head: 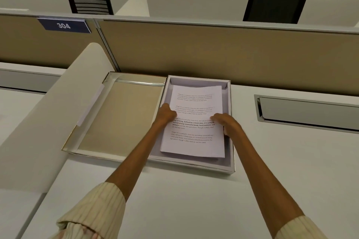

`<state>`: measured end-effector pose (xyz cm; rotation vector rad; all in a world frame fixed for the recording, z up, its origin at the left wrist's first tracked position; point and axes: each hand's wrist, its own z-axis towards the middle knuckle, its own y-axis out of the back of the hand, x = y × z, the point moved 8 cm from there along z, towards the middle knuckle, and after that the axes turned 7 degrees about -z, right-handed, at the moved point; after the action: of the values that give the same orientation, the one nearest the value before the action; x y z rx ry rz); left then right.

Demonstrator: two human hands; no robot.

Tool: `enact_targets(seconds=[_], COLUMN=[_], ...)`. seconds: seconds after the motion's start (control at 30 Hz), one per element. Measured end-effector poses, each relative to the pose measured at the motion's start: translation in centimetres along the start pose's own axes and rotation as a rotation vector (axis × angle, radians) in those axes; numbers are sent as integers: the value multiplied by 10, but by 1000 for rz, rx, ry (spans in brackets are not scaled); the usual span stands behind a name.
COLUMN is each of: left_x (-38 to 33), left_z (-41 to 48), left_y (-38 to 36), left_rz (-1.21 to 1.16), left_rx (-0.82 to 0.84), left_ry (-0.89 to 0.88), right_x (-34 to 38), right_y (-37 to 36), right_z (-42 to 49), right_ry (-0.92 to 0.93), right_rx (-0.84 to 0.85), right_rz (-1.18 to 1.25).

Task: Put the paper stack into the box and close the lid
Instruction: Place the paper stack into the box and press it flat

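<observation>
Paper stack [194,122] lies inside the open white box [231,169] on the desk [194,200], its long side running away from the person and its printed text reading upright to them. The left hand [165,112] and right hand [226,122] each pinch a side edge of the stack. The lid [120,114] lies open, flat, touching the box's left side.

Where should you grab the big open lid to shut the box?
Probably the flat tan-lined cardboard lid by its far-left edge, coming from the left. It lies open beside the white box, seemingly joined along the shared edge, so the outer edge swings over.
</observation>
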<state>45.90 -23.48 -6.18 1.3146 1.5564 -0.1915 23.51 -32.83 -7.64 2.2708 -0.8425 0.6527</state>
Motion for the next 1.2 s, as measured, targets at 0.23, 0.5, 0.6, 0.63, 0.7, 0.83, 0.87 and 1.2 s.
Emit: enact_targets(seconds=[0.23,0.5,0.6,0.63,0.7,0.83,0.87,1.2], left_x=[-3,1,1,1,3,2,1,-1], left_z=[-7,-6,-6,-7,-7,-7,-8,-42], left_y=[-3,-6,-7,-7,-8,-12,-11,-12], left_rz=[145,182,183,185,188,190,196,232], left_rx=[-105,-143,-133,-133,-139,-124,-123,-119], left_ry=[-79,-126,-147,-156,-169,-190,-196,-420], right_x=[9,4,4,4,4,3,4,10], right_y=[16,19,18,18,18,18,17,11], right_z=[-10,-12,-11,-11,-10,-9,-9,-27], right_ry=[191,187,195,195,194,198,200,304], right_rx=[-309,-442,-450,-451,-456,-458,-455,-466], right_rz=[-272,-327,-329,-328,-327,-337,-340,-345])
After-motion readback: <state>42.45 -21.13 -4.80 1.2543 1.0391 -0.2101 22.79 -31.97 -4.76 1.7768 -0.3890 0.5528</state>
